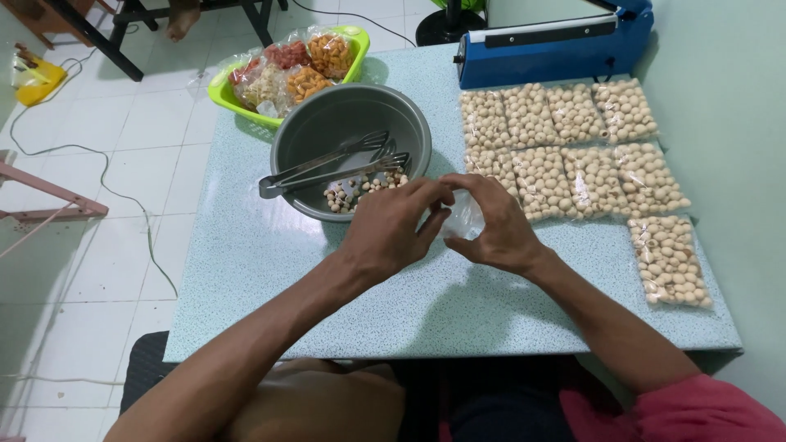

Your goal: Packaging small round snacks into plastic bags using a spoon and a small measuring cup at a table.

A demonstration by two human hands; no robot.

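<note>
Left hand (391, 225) and right hand (495, 225) both pinch empty clear bag (461, 219), fingers curled, at table (270, 270) centre. Grey bowl (327, 123) with tongs (327, 168), few snack balls (352, 192) at 11 o'clock. Risk: slick film slips, bag mouth stays stuck.

On the surface (270, 270), tongs (327, 168) lie in the bowl (303, 135); a basket (221, 94) of snack packets sits behind it, filled bags (573, 155) lie right, a sealer (548, 49) behind them.
</note>
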